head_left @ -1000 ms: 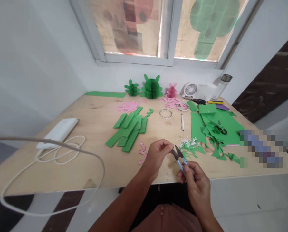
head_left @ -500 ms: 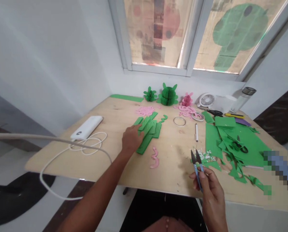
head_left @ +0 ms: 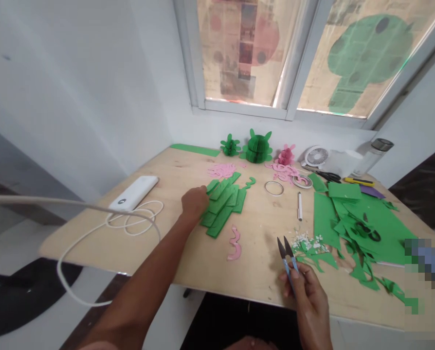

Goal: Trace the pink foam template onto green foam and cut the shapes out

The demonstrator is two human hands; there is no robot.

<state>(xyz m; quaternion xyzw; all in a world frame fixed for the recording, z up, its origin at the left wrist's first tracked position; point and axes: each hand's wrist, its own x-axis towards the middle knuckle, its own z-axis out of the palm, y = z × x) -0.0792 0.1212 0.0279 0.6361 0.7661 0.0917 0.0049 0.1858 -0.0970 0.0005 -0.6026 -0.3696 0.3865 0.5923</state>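
Note:
My left hand [head_left: 195,203] is at the left edge of a spread pile of green paper strips [head_left: 221,206], its fingers curled and partly hidden; whether it grips a strip is unclear. In my right hand [head_left: 307,291] are small blue-handled thread snips [head_left: 287,257], their dark blades apart and pointing up over the table. A pink wavy cutout [head_left: 234,244] lies between my hands. Beyond the strips are a small green wavy cutout [head_left: 250,183] and a heap of pink cutouts [head_left: 222,170].
Green sheets and scraps [head_left: 389,238] cover the table's right side, beside white bits. A white pen [head_left: 299,206] and tape ring [head_left: 274,188] lie mid-table. Paper figures [head_left: 257,148], a fan [head_left: 317,156] and a bottle [head_left: 372,154] stand behind. A power bank [head_left: 134,192] with cable is left.
My left hand has moved from on top of the green strips to their left edge, with its fingers drawn in. My right hand and the snips have shifted slightly left and down. The view has tilted slightly.

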